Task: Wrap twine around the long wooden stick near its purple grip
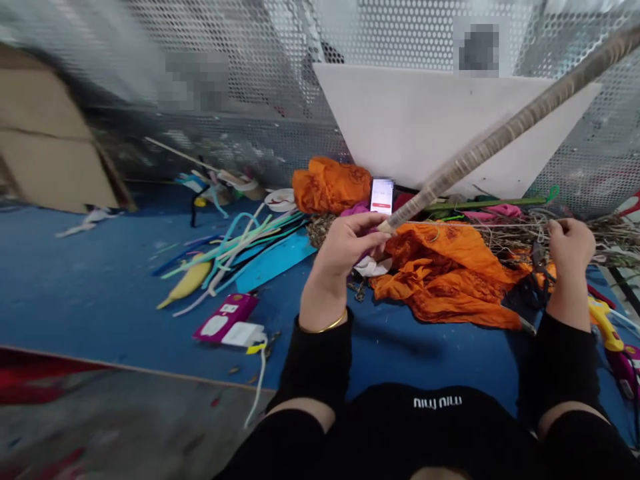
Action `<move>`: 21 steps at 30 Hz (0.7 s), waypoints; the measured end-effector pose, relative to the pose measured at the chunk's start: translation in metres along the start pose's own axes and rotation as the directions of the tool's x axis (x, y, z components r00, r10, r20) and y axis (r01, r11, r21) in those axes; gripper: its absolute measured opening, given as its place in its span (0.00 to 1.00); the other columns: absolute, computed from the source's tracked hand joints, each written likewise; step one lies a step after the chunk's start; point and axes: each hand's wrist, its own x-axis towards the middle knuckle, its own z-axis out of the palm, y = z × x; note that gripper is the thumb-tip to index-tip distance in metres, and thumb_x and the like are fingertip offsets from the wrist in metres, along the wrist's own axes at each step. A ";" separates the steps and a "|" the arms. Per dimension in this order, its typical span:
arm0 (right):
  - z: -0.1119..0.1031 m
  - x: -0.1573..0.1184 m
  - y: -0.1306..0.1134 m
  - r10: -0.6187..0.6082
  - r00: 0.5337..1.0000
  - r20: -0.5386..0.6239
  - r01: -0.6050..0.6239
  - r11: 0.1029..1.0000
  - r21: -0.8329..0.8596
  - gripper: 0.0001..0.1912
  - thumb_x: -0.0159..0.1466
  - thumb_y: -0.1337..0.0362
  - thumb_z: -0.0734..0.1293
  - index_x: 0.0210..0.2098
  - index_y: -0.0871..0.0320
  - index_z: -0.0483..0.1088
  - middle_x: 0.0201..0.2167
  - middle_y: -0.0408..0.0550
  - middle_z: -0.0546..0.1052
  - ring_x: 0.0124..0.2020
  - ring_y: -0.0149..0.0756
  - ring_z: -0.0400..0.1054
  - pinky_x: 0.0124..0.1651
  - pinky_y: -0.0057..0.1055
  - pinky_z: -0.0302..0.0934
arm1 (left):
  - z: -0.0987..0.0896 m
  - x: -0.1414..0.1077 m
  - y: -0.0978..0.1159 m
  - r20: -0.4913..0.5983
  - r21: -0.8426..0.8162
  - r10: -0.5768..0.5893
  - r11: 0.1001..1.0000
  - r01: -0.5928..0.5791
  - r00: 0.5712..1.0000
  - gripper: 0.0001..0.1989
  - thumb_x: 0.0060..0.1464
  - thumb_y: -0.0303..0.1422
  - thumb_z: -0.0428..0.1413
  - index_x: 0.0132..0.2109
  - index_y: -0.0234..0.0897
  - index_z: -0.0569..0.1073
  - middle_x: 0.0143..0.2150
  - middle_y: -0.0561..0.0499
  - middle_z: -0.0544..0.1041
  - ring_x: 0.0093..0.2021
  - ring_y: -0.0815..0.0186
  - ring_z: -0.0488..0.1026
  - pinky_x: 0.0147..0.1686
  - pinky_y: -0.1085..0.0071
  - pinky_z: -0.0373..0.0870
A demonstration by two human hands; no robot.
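Note:
My left hand [347, 250] is closed around the lower end of a long wrapped stick [480, 150], which slants up to the upper right. From that end a thin pale string [475, 225] runs nearly level to my right hand [571, 248], whose fingers pinch it. Beneath the string lies a crumpled orange cloth [450, 280] on the blue table [390, 353]. Dark-handled scissors [537, 267] lie just left of my right hand, partly hidden among other things.
A white board [410, 120] leans on the perforated metal wall behind. Left are pipe cleaners [240, 247], a yellow banana-like object [189, 283] and a purple box [225, 317]. A phone [382, 195] stands by an orange bundle [333, 187]. A yellow glue gun [606, 325] lies right.

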 end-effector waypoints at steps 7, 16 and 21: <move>0.057 -0.059 -0.091 -0.404 0.905 0.137 0.402 0.915 0.043 0.20 0.71 0.52 0.64 0.56 0.54 0.75 0.56 0.57 0.79 0.61 0.51 0.71 0.67 0.55 0.63 | 0.039 -0.003 -0.008 0.119 -0.285 -0.032 0.956 0.065 0.992 0.21 0.42 0.34 0.70 0.45 0.31 0.83 0.27 0.53 0.77 0.21 0.72 0.69 0.22 0.76 0.64; 0.083 -0.116 -0.133 -0.439 0.828 0.347 0.294 0.869 0.398 0.13 0.72 0.55 0.67 0.33 0.53 0.76 0.30 0.44 0.77 0.34 0.35 0.74 0.42 0.35 0.72 | 0.059 0.000 -0.019 0.222 -0.447 -0.057 0.881 0.154 0.973 0.19 0.42 0.35 0.74 0.43 0.32 0.84 0.30 0.51 0.79 0.25 0.74 0.69 0.25 0.77 0.64; 0.079 -0.120 -0.142 -0.576 0.805 0.141 0.396 0.699 0.596 0.17 0.73 0.52 0.63 0.31 0.53 0.73 0.37 0.50 0.77 0.47 0.46 0.78 0.53 0.50 0.72 | 0.074 0.000 -0.028 0.286 -0.489 -0.097 0.841 0.233 0.953 0.20 0.41 0.36 0.75 0.41 0.31 0.83 0.29 0.51 0.78 0.24 0.74 0.69 0.23 0.77 0.61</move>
